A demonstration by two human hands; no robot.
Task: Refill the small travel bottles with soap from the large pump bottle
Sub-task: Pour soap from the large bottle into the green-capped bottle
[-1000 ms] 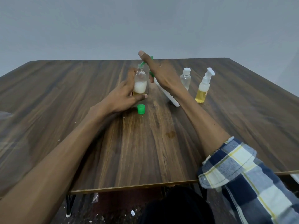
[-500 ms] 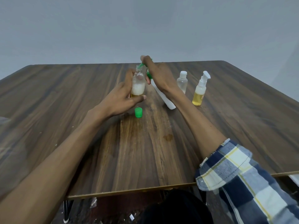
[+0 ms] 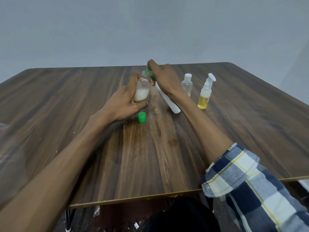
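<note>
My left hand point(image 3: 124, 104) grips a small clear travel bottle point(image 3: 142, 91), held tilted above the table and partly filled with white foam over amber liquid. My right hand point(image 3: 163, 77) holds the large white pump bottle point(image 3: 168, 101) tilted, its base resting on the table. One finger presses the green pump head, and the green nozzle point(image 3: 148, 71) meets the small bottle's mouth. A green cap point(image 3: 142, 117) lies on the table just below my left hand.
An empty clear travel bottle with a white cap point(image 3: 187, 83) and a small pump bottle with yellow liquid point(image 3: 205, 92) stand to the right. The wooden table point(image 3: 150, 156) has its near edge toward me. A plain wall stands behind.
My right index finger has come down onto the pump head. Both hands and bottles hold about the same place on the table; the camera view shifted slightly.
</note>
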